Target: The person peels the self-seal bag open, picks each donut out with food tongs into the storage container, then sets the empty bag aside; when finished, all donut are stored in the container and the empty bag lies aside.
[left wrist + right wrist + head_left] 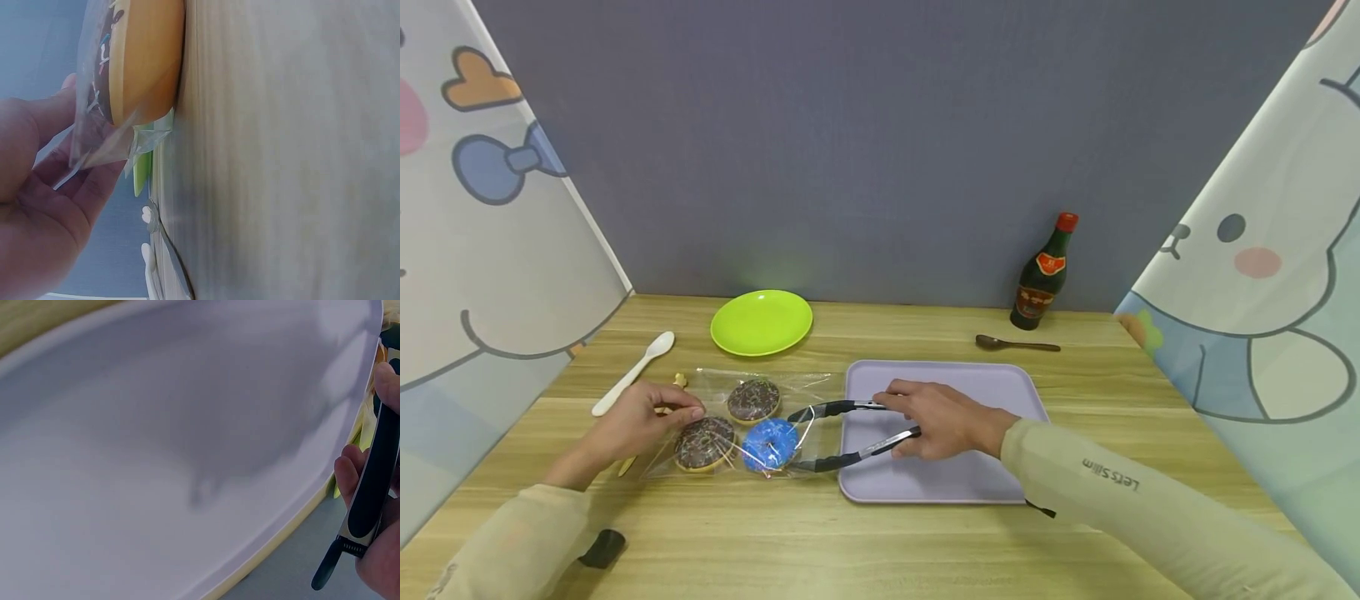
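A: Which step is in hand?

B: Apparently the positioning of the tongs (pixel 842 460) about the blue doughnut (pixel 771 444). This doughnut lies in a clear bag (pixel 814 385) on the worktop (pixel 925 550), just left of the lilac tray (pixel 872 483). The bag also contains a front chocolate doughnut (pixel 704 442) and a rear chocolate doughnut (pixel 754 401).

A: What does the next move call for?

B: Probably an even squeeze of the tongs, with the bag kept steady. The tips, seemingly beneath the film, stand wide apart at the blue doughnut's right side; whether they touch it cannot be told.

A: And the hands?

B: The left hand (pixel 643 417) pinches the bag's left end between thumb and fingers, near the front chocolate doughnut. The right hand (pixel 943 421), above the tray, grips the tongs, fingers and thumb set on opposite arms with a broad gap between them.
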### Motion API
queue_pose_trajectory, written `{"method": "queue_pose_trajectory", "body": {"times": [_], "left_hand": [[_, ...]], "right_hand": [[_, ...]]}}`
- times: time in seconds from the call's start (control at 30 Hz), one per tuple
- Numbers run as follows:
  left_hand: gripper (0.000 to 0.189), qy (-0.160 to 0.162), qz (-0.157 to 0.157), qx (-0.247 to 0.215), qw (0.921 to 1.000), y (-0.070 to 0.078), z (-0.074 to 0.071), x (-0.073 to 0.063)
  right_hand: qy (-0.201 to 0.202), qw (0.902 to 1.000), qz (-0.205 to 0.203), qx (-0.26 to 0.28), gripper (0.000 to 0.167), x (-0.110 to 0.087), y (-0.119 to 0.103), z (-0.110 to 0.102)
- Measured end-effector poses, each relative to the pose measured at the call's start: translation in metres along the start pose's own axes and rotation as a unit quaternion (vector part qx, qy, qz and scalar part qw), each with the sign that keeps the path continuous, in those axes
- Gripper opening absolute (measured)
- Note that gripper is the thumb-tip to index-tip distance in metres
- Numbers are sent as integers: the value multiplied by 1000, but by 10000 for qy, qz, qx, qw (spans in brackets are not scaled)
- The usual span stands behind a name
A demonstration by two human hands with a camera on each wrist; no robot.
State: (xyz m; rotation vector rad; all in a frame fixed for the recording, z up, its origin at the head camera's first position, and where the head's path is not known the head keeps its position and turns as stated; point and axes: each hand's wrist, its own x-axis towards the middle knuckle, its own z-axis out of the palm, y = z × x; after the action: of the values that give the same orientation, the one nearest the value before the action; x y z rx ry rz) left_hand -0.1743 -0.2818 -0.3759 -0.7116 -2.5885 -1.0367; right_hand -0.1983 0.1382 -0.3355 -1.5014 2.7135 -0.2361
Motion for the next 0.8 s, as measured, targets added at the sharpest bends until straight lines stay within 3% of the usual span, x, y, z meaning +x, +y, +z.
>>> {"method": "queue_pose_trajectory", "body": {"times": [0.27,0.47,0.8], "left_hand": [[4,-45,-8,-5,10000,1,0,0],[12,-5,41,-44,10000,2,-1,1],[9,-83,8,-94,9999,4,-1,0]], "right_hand": [[-26,9998,4,-196,68,2,-1,1],[-20,9996,78,-253,65,0,-5,3],[204,9988,3,-449,58,-4,-7,10]]}}
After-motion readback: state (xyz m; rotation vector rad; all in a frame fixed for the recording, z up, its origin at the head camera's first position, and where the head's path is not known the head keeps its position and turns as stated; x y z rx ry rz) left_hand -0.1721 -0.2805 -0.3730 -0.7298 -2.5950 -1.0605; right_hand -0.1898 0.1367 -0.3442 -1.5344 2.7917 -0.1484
